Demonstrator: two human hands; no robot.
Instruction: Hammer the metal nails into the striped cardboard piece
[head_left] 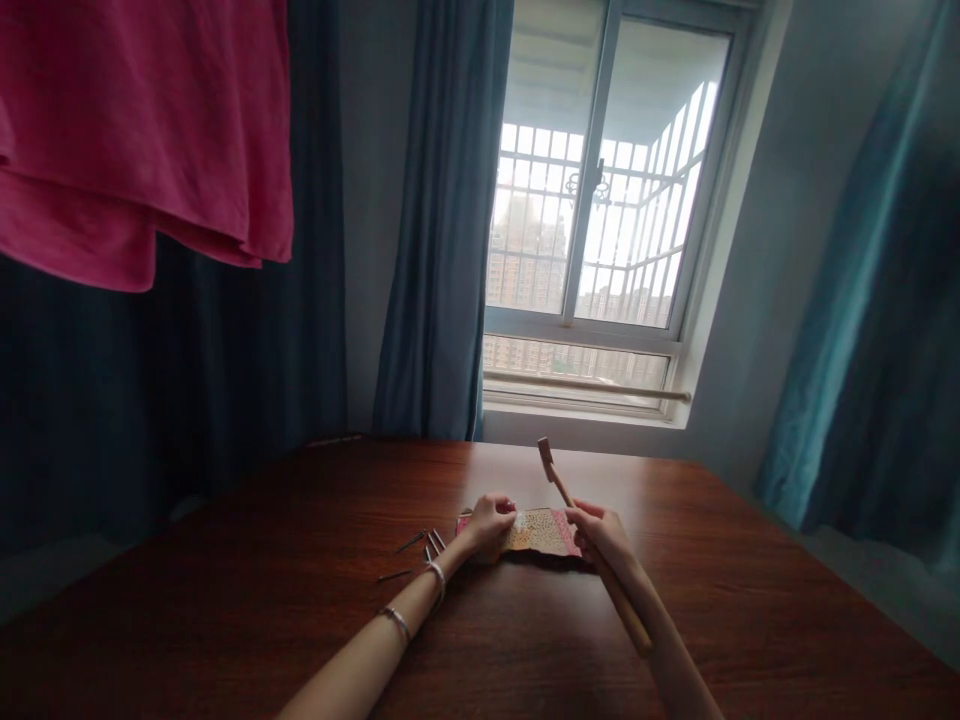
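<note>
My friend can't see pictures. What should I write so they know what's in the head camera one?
A person's right hand grips a long wooden tool, and their left hand is at a patterned piece on a brown table. Thin rods lie nearby, and a window shows behind.

Left hand [493, 523]: was curled over a patterned sheet [541, 533].
Right hand [606, 532]: gripped a long wooden-handled tool [625, 610].
Thin rods [411, 541]: lay left of the left hand.
Wooden table [300, 560]: spread beneath both hands.
</note>
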